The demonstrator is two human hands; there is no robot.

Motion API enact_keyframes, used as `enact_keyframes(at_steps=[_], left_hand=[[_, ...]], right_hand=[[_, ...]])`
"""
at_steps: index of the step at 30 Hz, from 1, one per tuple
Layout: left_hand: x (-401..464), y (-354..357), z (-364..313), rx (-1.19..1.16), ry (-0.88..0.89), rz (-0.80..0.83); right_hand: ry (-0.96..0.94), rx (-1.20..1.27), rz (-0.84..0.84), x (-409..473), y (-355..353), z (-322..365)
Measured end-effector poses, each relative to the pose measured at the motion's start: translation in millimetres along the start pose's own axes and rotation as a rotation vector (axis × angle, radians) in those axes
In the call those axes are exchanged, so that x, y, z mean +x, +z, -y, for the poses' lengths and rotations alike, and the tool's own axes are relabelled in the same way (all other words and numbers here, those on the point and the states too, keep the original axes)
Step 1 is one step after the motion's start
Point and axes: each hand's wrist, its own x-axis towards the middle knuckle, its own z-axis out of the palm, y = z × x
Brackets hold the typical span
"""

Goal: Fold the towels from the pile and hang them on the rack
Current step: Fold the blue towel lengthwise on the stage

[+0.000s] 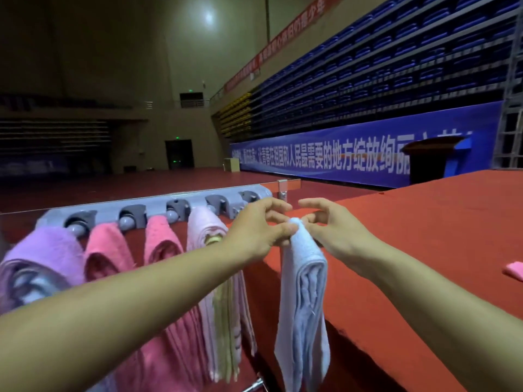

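So the folded white towel (304, 295) hangs straight down, long axis vertical, folded top end up at the hands and loose ends pointing at the floor. It sits just right of the grey rack (158, 206), near its right end, in front of the edge of the red worktop (424, 236).

Left hand (259, 232) pinches the top of the towel, thumb and fingers (285, 229) curled in tight on the fold, with the index finger arched above it. Right hand (336, 230) is right beside the same spot, fingers loosely curled and a bit spread, tips touching or almost touching the towel top. Can't tell if it's actually gripping.

Already on the rack, left to right: a purple towel (48, 250), two pink towels (109, 250) and (162, 241), then a pale pink towel (206, 230) with a yellowish one tucked in it. They hang close together, touching. The last clip (250, 196) on the right looks free, just behind the left hand. Another pink cloth (513, 270) lies at the far right edge of the worktop, well apart.
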Motion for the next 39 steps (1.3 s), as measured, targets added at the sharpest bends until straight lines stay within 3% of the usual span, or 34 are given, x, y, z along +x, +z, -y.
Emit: enact_keyframes(at_steps=[4, 13, 23, 28, 32, 39], left_hand=[[26.0, -38.4, -16.0, 0.274, 0.024, -0.059], [43.1, -83.7, -5.4, 0.463, -0.014, -0.145], [77.6, -113.6, 20.5, 0.589, -0.154, -0.114], [88.0, -108.6, 18.0, 0.869, -0.216, -0.126], [85.9, -109.1, 13.5, 0.940, -0.229, -0.164], [79.4, -106.2, 18.5, 0.864, -0.186, 0.019]], right_hand=[[-0.044, -0.011, 0.038, 35.6, 14.9, 14.4], [-0.109, -0.175, 0.080, 95.5, 48.4, 13.4], [-0.161, -0.601, 0.047, 142.8, 74.2, 6.2], [-0.210, -0.857, 0.035, 152.3, 82.7, -1.9], [-0.187, -0.668, -0.017, 147.3, 81.2, -1.6], [0.019, -0.402, 0.070, 134.6, 76.2, -0.4]])
